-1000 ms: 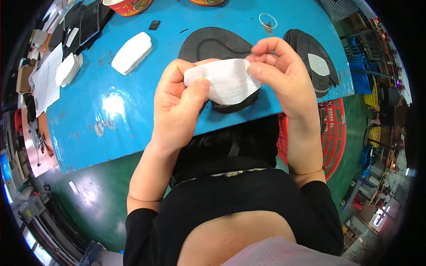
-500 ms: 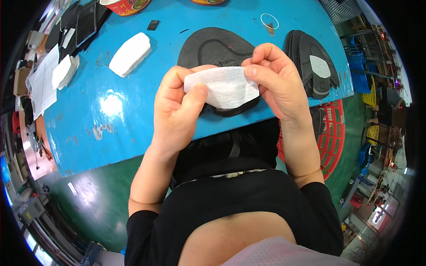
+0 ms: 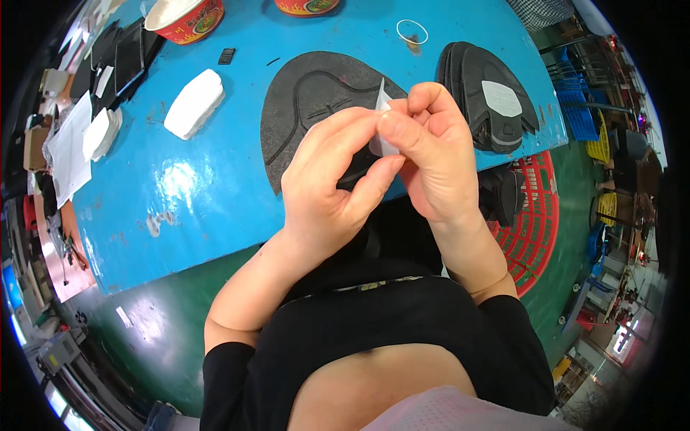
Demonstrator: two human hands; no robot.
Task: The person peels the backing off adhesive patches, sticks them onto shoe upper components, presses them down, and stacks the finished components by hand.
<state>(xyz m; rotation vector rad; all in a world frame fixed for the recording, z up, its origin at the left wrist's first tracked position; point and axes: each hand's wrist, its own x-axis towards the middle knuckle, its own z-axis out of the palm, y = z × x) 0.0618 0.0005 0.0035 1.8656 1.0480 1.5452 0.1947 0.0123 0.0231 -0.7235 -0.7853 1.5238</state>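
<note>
Between my two hands is a thin white oval patch (image 3: 383, 146), seen nearly edge-on and partly hidden by fingers. The thumb and forefinger of my right hand (image 3: 442, 147) pinch its side. My left hand (image 3: 327, 183) is curled at the other side, fingertips close against the right thumb and its thumb near the patch's lower edge. Under the hands a dark grey rounded fabric panel (image 3: 316, 90) with a curved raised line lies flat on the table. To its right is a stack of similar black panels (image 3: 460, 79), bearing a white patch (image 3: 501, 98) on top.
The blue table (image 3: 180, 230) holds a stack of white patches (image 3: 194, 104), a smaller stack (image 3: 102, 134), a small black piece (image 3: 227, 56) and a white ring (image 3: 412, 31). Two red bowls (image 3: 188, 25) stand at the far edge. A red basket (image 3: 535, 230) is at the right below the table.
The patch has turned from facing up to nearly edge-on. My left hand has moved right, close to the right hand. The view has shifted slightly.
</note>
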